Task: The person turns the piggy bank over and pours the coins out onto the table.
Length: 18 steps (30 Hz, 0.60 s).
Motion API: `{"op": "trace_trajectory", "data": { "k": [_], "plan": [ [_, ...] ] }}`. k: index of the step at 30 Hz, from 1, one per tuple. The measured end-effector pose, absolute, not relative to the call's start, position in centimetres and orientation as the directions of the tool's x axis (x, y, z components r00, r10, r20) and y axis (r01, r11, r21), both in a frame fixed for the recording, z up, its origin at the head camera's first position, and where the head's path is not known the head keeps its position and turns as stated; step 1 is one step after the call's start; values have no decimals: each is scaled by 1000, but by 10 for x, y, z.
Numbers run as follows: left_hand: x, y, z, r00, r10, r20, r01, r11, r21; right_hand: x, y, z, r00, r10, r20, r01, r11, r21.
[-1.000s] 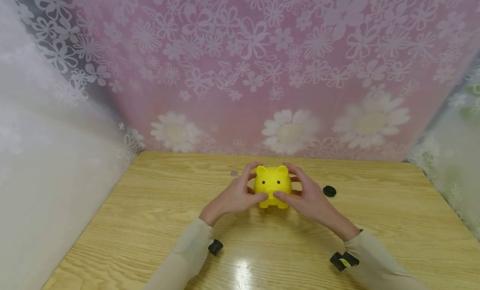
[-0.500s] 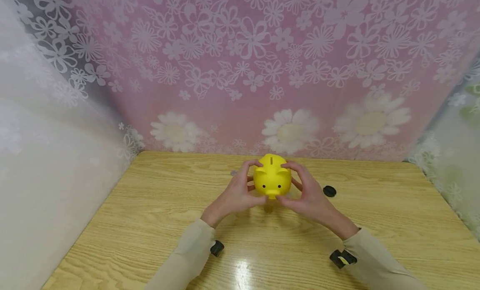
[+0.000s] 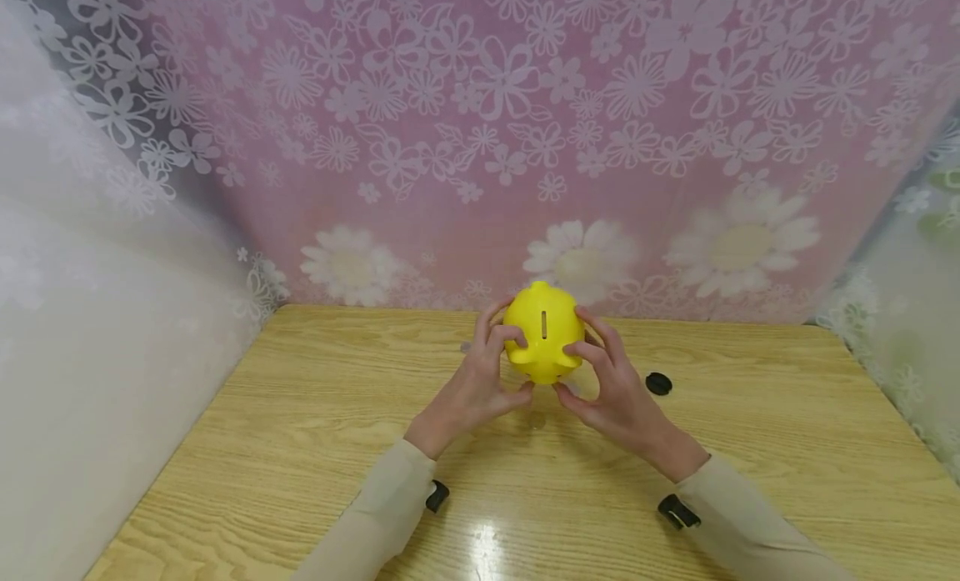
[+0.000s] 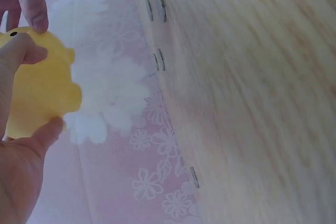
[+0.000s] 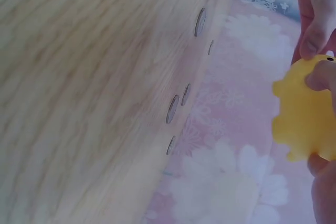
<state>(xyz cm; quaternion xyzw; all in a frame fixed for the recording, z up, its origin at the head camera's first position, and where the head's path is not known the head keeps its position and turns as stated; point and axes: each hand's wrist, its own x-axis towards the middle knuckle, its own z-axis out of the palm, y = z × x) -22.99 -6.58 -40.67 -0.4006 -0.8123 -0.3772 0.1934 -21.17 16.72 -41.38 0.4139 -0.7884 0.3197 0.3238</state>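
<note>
A yellow piggy bank [image 3: 543,331] is held up off the table between both hands, its slotted top turned toward the head view. My left hand [image 3: 474,381] grips its left side, fingers curled around the body and thumb at the snout end. On the opposite side, my right hand [image 3: 618,389] grips it in much the same way. The piggy bank [image 4: 44,90] shows its stubby feet in the left wrist view. In the right wrist view, part of the piggy bank [image 5: 302,114] is cut off by the frame edge.
Several coins lie on the wooden table [image 3: 315,448], among them a coin [image 3: 537,423] below the hands and a coin [image 4: 195,177] seen edge-on. A round black cap [image 3: 659,383] lies to the right. Behind the table hangs a pink floral curtain [image 3: 450,222].
The piggy bank has been raised and tipped forward, so its face has turned downward and the coin slot has come into view. Both hands have kept hold and shifted with it.
</note>
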Motion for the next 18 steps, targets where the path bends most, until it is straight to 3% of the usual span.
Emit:
{"op": "trace_trajectory", "data": {
  "k": [5, 13, 18],
  "plan": [
    [-230, -66, -406, -579, 495, 647, 814, 393, 428, -214, 163, -411, -358, -450, 818, -885, 442, -144],
    [-229, -66, -407, -562, 495, 663, 825, 386, 412, -214, 163, -413, -325, -458, 827, -893, 436, -109],
    [-227, -64, -403, -490, 520, 700, 866, 382, 322, -216, 162, -415, -220, -444, 869, -896, 443, -1]
  ]
}}
